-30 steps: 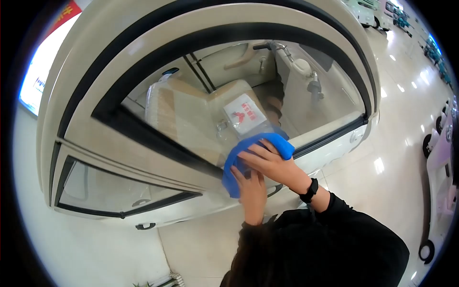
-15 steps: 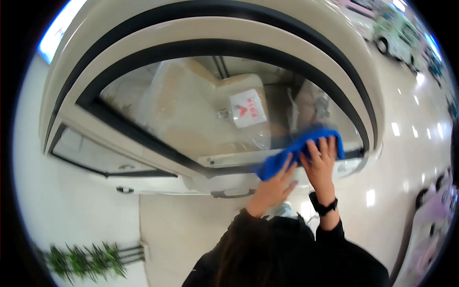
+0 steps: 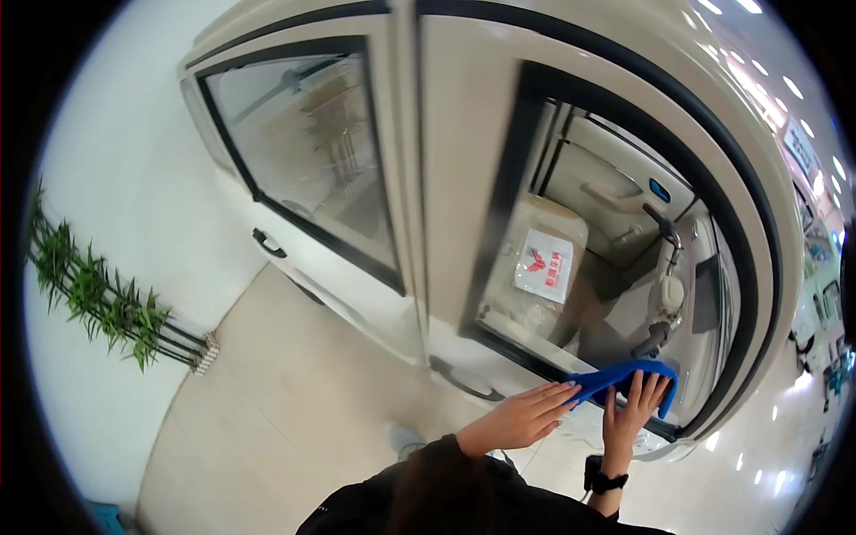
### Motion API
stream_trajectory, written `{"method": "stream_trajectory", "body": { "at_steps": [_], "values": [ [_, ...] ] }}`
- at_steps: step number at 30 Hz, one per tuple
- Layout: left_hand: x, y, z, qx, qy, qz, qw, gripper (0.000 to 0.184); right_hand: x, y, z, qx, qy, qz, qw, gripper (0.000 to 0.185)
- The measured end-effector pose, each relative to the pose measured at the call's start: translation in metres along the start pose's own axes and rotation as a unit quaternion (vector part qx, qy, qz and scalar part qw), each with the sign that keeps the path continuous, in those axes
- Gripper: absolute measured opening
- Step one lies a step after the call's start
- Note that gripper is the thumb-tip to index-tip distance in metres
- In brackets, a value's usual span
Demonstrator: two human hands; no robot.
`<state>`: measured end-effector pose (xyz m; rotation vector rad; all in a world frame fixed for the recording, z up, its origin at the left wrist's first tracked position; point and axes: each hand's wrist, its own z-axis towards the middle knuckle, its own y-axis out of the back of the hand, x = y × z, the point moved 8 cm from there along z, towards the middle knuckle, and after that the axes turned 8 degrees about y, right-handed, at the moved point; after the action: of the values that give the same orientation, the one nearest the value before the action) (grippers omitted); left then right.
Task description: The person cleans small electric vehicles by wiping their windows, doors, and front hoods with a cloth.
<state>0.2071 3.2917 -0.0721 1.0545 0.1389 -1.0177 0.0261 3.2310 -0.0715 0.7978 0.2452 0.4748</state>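
A blue cloth (image 3: 629, 368) lies bunched against the lower front corner of a vehicle's side window (image 3: 526, 294). Over it my right hand (image 3: 631, 412) holds it to the glass and frame, fingers bent across the fabric and thumb apart; a black band circles the wrist. My left hand (image 3: 522, 415) is open with its fingers stretched out, their tips touching the cloth's left end. Both hands are at the dark window trim (image 3: 526, 355), with the door handle (image 3: 465, 379) to their left.
Through the glass show a seat with a white printed packet (image 3: 544, 265) and a handlebar (image 3: 664, 223). A rear door window (image 3: 308, 152) is at left. Green plants (image 3: 98, 285) stand by the white wall (image 3: 116, 143). Other vehicles are blurred at far right.
My view has swung left and shows more of the rear door and plants. The cloth and both hands stay at the window's lower front corner, and the left fingers have straightened.
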Motion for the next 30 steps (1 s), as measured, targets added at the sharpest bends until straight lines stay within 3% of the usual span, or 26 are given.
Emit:
{"method": "stream_trajectory", "body": {
  "at_steps": [5, 9, 11, 14, 16, 19, 20, 23, 26, 30],
  "values": [
    [0.026, 0.089, -0.032, -0.091, 0.015, 0.063, 0.994, 0.047, 0.096, -0.026, 0.081, -0.015, 0.019, 0.016, 1.0, 0.055],
    [0.056, 0.16, -0.054, -0.139, 0.051, 0.08, 0.986, 0.049, 0.175, -0.039, 0.134, -0.026, 0.014, 0.011, 0.999, 0.062],
    [0.068, 0.187, -0.06, -0.141, 0.05, 0.077, 0.986, 0.048, 0.199, -0.047, 0.146, -0.08, -0.003, -0.006, 0.997, 0.063],
    [0.08, 0.211, -0.069, -0.137, 0.042, 0.089, 0.986, 0.047, 0.225, -0.055, 0.156, -0.127, -0.02, 0.027, 0.991, 0.072],
    [0.086, 0.22, -0.074, -0.133, 0.018, 0.084, 0.987, 0.046, 0.233, -0.063, 0.156, -0.167, -0.054, 0.049, 0.983, 0.092],
    [0.097, 0.235, -0.077, -0.127, -0.003, 0.06, 0.99, 0.045, 0.251, -0.065, 0.161, -0.227, -0.03, 0.088, 0.969, 0.099],
    [0.104, 0.239, -0.078, -0.114, -0.006, 0.056, 0.992, 0.046, 0.251, -0.071, 0.162, -0.224, -0.063, 0.076, 0.969, 0.104],
    [0.126, 0.245, -0.079, -0.105, -0.032, 0.04, 0.993, 0.047, 0.249, -0.086, 0.158, -0.274, -0.066, 0.029, 0.959, 0.104],
    [0.147, 0.252, -0.078, -0.076, -0.056, 0.011, 0.995, 0.046, 0.251, -0.09, 0.161, -0.327, -0.174, -0.042, 0.928, 0.099],
    [0.175, 0.259, -0.07, -0.031, -0.116, -0.032, 0.992, 0.045, 0.264, -0.09, 0.163, -0.345, -0.185, -0.065, 0.918, 0.094]
  ]
}}
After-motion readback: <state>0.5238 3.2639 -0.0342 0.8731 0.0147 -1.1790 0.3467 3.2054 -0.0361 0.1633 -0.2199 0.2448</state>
